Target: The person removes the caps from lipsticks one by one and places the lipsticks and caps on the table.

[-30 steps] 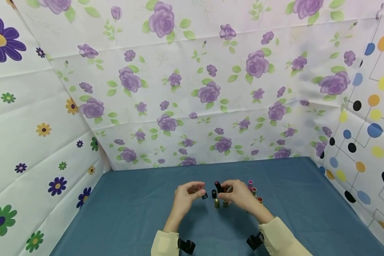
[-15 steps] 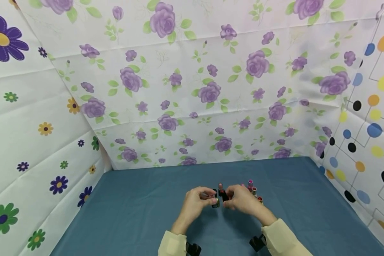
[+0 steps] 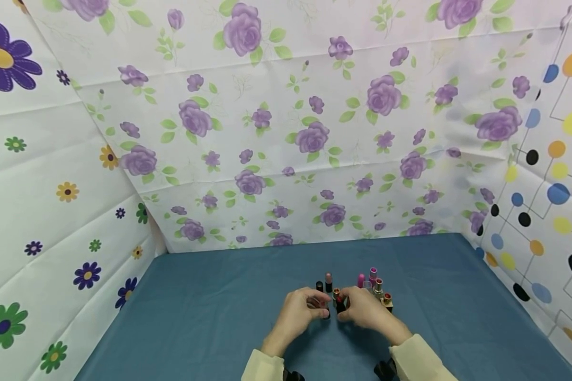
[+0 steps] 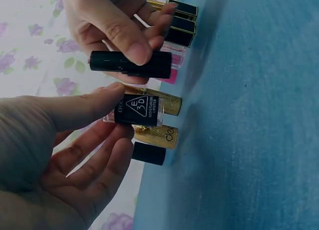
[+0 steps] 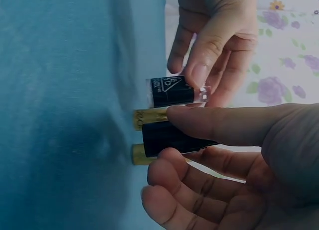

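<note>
My left hand [image 3: 297, 313] pinches a short black lipstick tube [image 4: 139, 109] with clear ends and white lettering between thumb and fingers. Close beside it, my right hand [image 3: 364, 309] grips a plain black lipstick tube [image 5: 167, 139] between thumb and fingertips. Both tubes are held upright, a small gap apart. Just behind them stand gold lipstick tubes [image 4: 172, 104] and a short black tube [image 4: 149, 154]. In the head view a nude lipstick [image 3: 329, 281] and a black tube [image 3: 319, 286] stand behind the hands. My fingers partly hide the held tubes.
Right of the hands stands a cluster of uncapped lipsticks, including a magenta one [image 3: 373, 274], a pink one [image 3: 360, 280] and a red one [image 3: 387, 300] in a black-and-gold case. A blue cloth [image 3: 209, 307] covers the table. Floral sheets [image 3: 267, 132] hang behind and at the sides.
My left hand has moved right and nearer the body, carrying the clear-ended lipstick. My right hand has come slightly nearer with its black tube. The nude lipstick behind has come into view.
</note>
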Demonstrator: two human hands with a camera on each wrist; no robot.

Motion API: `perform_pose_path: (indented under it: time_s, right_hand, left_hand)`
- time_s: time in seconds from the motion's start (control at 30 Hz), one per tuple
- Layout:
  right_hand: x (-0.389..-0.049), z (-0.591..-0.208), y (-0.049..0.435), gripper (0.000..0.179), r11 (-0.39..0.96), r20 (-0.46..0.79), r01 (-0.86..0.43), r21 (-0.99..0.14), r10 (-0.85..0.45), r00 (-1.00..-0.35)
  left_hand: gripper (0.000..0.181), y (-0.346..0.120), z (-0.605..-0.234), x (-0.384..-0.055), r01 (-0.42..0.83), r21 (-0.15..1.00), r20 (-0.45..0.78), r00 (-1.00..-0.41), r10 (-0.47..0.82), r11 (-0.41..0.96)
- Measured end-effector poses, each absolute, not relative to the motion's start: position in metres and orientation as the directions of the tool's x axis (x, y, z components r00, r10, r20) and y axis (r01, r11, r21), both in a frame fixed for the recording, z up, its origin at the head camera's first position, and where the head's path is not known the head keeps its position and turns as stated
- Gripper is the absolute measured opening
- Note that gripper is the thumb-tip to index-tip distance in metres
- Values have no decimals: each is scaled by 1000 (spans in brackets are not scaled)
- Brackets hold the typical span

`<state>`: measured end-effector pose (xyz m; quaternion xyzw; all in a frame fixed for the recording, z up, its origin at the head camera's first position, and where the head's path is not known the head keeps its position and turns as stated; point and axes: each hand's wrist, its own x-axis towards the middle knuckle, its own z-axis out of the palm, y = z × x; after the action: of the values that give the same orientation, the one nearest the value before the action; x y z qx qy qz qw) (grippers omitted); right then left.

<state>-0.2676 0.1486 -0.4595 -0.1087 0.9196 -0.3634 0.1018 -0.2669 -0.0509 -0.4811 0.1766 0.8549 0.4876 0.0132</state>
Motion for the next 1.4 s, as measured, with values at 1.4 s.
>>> perform_pose_path:
  time_s: [1.4]
  right_hand:
    - [-257,-446,158,34,731,-170,-83,-677,-266,-949]
  left_hand:
    - [32,-48,-490,-264,311,812,122,-918,378,494]
